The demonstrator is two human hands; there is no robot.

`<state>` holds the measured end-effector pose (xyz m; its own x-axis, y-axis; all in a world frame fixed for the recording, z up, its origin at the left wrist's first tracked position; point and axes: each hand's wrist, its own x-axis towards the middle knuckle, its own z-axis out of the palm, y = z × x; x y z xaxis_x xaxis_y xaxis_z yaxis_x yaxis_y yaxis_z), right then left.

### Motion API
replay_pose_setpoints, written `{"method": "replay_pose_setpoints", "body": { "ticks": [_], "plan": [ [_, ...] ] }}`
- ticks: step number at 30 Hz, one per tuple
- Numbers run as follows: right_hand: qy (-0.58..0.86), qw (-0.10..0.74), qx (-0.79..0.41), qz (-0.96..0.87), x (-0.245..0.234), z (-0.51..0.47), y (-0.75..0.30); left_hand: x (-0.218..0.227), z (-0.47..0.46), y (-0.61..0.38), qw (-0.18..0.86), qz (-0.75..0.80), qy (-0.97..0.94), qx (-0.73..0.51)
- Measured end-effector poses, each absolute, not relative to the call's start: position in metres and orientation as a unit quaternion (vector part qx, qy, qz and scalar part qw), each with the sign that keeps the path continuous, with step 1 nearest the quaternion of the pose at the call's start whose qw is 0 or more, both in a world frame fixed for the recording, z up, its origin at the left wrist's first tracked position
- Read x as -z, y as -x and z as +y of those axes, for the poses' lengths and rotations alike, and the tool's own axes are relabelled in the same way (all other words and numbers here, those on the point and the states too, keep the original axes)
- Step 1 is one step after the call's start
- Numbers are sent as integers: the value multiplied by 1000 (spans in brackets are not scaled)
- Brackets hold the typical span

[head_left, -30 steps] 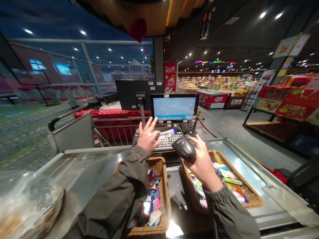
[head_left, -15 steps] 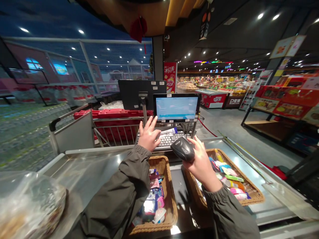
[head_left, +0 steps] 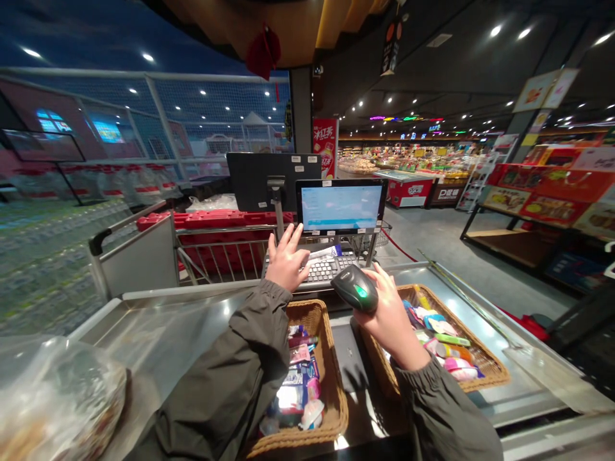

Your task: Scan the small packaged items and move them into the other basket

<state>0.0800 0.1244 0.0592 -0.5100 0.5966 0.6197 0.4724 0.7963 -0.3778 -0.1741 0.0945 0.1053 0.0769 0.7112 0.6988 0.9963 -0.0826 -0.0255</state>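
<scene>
My left hand pinches a slim white-and-blue packet between thumb and forefinger, its other fingers raised. The packet is over the keyboard. My right hand is wrapped around a black barcode scanner, its head towards the packet and a green light glowing on top. Below my left hand stands a wicker basket of small packaged goods. A second wicker basket, beside my right forearm, holds more colourful small goods.
A lit screen stands behind the keyboard, with a second monitor seen from its back. A clear plastic bag lies at left on the metal counter. A shopping cart stands beyond.
A green light has come on atop the scanner. The view has shifted slightly; both hands stay nearly in place.
</scene>
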Motion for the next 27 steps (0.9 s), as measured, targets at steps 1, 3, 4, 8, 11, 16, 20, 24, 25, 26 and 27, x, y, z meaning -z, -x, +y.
{"method": "replay_pose_setpoints", "body": {
  "ticks": [1, 3, 4, 8, 11, 16, 20, 24, 25, 26, 27],
  "plan": [
    [311, 389, -83, -863, -59, 123, -79, -105, 94, 175, 264, -624, 685, 268],
    [317, 398, -87, -856, -59, 121, -77, -103, 92, 178, 266, -625, 685, 263],
    [319, 404, -87, -853, -59, 120, -76, -102, 91, 180, 267, -625, 686, 261],
    [319, 413, -85, -849, -58, 118, -71, -97, 86, 185, 267, -630, 682, 257],
    [321, 409, -80, -851, -56, 117, -67, -94, 80, 189, 267, -637, 677, 254],
    [321, 403, -80, -853, -52, 117, -60, -81, 65, 200, 257, -651, 671, 246],
    [315, 391, -87, -860, -49, 115, -53, -65, 51, 211, 252, -671, 659, 228],
    [309, 378, -97, -868, -44, 114, -45, -52, 35, 219, 238, -694, 645, 214],
    [306, 376, -99, -869, -43, 113, -42, -48, 32, 222, 234, -699, 642, 212],
    [303, 375, -102, -870, -43, 113, -40, -45, 28, 224, 229, -705, 638, 210],
    [301, 375, -103, -871, -42, 112, -38, -41, 25, 226, 224, -710, 635, 208]
  ]
}}
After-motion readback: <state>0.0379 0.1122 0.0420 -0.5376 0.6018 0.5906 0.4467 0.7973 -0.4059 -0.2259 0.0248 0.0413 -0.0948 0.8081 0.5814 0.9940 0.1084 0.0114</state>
